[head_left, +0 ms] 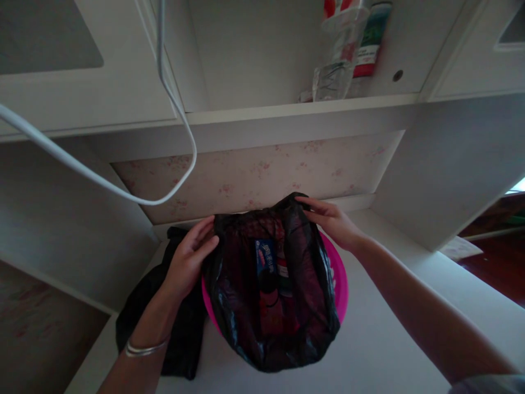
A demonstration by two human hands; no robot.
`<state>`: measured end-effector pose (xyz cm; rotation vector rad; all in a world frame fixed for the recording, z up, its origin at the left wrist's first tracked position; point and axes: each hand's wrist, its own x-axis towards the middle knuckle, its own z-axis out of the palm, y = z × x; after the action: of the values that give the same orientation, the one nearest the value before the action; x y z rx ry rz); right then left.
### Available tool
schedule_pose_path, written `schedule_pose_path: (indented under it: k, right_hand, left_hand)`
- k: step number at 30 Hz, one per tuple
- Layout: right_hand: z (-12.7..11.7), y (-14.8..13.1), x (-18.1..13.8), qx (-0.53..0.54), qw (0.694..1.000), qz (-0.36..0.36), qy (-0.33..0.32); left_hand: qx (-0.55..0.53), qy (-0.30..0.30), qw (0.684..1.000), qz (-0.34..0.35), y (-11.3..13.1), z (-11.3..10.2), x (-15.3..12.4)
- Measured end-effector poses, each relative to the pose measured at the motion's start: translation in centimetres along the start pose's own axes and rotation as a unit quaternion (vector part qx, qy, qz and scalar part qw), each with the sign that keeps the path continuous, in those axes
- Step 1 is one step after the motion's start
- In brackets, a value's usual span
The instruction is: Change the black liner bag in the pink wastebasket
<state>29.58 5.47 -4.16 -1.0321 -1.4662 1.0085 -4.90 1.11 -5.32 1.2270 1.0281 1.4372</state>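
A black plastic bag (303, 262) lines a bright pink basket (341, 273), its mouth spread wide over the rim. My left hand (191, 251) pinches the bag's edge on the far left side. On the far right side, my right hand (330, 219) grips the edge between thumb and fingers. Down inside the bag lie a blue box (266, 256) with white lettering, a container with a pale label (283, 269) and a reddish item with a dark round top (269, 282). The bottom of the bag is too dark to make out fully.
Left of the basket, a black bag or cloth (182, 339) lies on the white surface (381, 328). A white cable (180, 189) hangs in front at upper left. Above, an open cabinet shelf (254, 112) holds clear plastic containers (334, 76) and a can (371, 41).
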Motion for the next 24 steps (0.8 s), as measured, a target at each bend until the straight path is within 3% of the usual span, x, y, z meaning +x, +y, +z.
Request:
schedule_pose_path:
  k: [2,5,11,14,17,20,22,24]
  right_hand:
    - [0.0,0.6,1.0,0.023,0.998,0.055,0.017]
    - [0.2,1.2,2.6,0.025,0.997,0.058,0.038]
    - [0.6,-0.1,2.2,0.071,0.996,-0.06,0.007]
    - [-0.1,-0.8,0.5,0.083,0.989,-0.118,0.018]
    - [-2.0,-0.7,-1.7,0.083,0.99,-0.102,0.053]
    - [-5.1,-0.3,-4.4,0.055,0.995,-0.038,0.072]
    - [-7.5,-0.3,-6.4,0.003,0.999,-0.006,0.034]
    - [-9.5,-0.6,-8.5,-0.046,0.997,-0.011,-0.063]
  left_hand:
    - [-0.028,0.023,0.998,-0.054,0.3,0.3,1.0]
    - [-0.016,0.028,0.994,-0.106,0.6,0.9,2.5]
    - [-0.008,-0.049,0.999,0.001,1.0,1.1,3.7]
    - [-0.042,-0.019,0.998,0.034,0.8,0.5,3.1]
    - [-0.05,0.051,0.994,0.084,0.6,-0.5,1.9]
    - [-0.056,0.1,0.985,0.127,0.5,-1.9,0.5]
    - [-0.037,0.118,0.981,0.15,0.5,-3.1,-0.4]
    - [-0.004,0.105,0.982,0.16,0.5,-4.4,-1.2]
